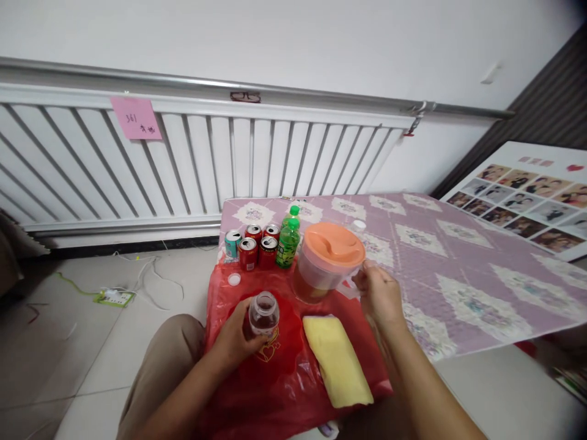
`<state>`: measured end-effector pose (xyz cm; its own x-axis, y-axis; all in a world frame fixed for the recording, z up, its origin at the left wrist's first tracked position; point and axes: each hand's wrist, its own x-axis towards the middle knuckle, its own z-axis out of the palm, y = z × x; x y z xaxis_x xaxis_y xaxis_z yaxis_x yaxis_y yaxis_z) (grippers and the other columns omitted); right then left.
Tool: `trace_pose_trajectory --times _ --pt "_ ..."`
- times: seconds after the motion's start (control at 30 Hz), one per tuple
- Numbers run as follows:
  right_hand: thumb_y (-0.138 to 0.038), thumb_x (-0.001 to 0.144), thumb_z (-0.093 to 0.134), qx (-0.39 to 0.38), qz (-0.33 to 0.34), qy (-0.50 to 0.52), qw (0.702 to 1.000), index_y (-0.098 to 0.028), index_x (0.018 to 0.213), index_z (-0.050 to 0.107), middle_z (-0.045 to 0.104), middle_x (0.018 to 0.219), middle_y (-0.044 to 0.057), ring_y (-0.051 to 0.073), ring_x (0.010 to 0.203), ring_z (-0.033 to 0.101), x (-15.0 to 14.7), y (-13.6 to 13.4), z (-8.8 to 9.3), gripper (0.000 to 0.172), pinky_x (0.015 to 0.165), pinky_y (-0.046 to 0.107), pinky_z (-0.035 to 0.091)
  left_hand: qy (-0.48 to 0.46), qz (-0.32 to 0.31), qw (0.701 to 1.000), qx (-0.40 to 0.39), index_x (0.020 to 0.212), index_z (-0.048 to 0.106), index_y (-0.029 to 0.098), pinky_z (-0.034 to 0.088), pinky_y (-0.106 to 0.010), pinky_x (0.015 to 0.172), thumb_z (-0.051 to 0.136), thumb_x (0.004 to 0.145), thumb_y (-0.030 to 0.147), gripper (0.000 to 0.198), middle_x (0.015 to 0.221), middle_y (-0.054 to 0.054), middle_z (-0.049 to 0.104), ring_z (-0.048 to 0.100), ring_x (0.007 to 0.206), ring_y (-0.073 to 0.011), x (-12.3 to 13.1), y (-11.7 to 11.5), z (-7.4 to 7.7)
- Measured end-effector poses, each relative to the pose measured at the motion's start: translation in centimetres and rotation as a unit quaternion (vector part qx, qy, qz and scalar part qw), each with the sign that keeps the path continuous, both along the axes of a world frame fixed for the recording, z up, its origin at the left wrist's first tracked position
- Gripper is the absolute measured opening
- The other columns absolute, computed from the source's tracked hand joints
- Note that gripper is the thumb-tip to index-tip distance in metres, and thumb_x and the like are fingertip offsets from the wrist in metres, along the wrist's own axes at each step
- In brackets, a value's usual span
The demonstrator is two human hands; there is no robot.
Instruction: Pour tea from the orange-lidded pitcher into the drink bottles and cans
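Observation:
My left hand (237,335) is wrapped round a clear bottle (264,313) that stands uncapped, its open mouth facing up. My right hand (378,294) is closed at the right side of a clear plastic pitcher (316,275), where its handle appears to be; the fingers partly hide that spot. An orange lid (334,244) covers the pitcher, and brownish liquid fills its lower part. Between the hands, nearer me, lies a folded yellow cloth (338,360). A white bottle cap (234,279) rests on the red plastic sheet (279,403) beyond the bottle.
Several opened drink cans (248,253) and green-capped bottles (288,243) stand together behind the bottle. A patterned purple tablecloth (422,263) spreads to the right. A white radiator (257,153) lines the wall. At left, a power strip (114,298) with cables lies on the floor.

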<state>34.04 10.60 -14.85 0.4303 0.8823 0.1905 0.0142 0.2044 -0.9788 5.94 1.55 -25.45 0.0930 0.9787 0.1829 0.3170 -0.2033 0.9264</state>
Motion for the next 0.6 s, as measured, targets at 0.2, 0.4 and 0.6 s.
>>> trace_pose_trajectory --times 0.2,0.4,0.6 --pt "-0.045 0.076 0.064 -0.004 -0.003 0.005 1.000 -0.023 0.052 0.041 0.033 0.050 -0.008 0.010 0.050 0.031 -0.6 1.0 -2.8 0.040 0.050 0.026 0.026 0.013 0.014 1.000 -0.001 0.130 0.049 0.020 0.050 -0.041 0.102 0.076 0.071 0.026 0.066 0.128 -0.010 0.062 0.062 0.115 -0.0268 0.2 -0.1 0.2" --pt "-0.050 0.077 0.063 -0.022 0.011 -0.009 1.000 -0.024 0.055 0.039 0.031 0.052 -0.008 0.011 0.051 0.029 -0.3 0.9 -4.1 0.042 0.050 0.026 0.026 0.061 0.027 0.998 0.020 0.133 0.049 0.021 0.049 -0.043 0.104 0.076 0.072 0.032 0.067 0.131 -0.011 0.061 0.061 0.119 -0.0287 -0.2 0.0 -0.6" --pt "-0.058 0.076 0.064 -0.045 0.047 -0.044 0.997 -0.022 0.060 0.050 0.043 0.055 -0.006 0.011 0.054 0.039 0.4 0.5 -3.6 0.043 0.053 0.025 0.034 0.071 0.035 0.997 0.017 0.134 0.047 0.021 0.047 -0.045 0.106 0.076 0.072 0.027 0.069 0.131 -0.011 0.061 0.060 0.121 -0.0286 -0.1 -0.1 -0.8"
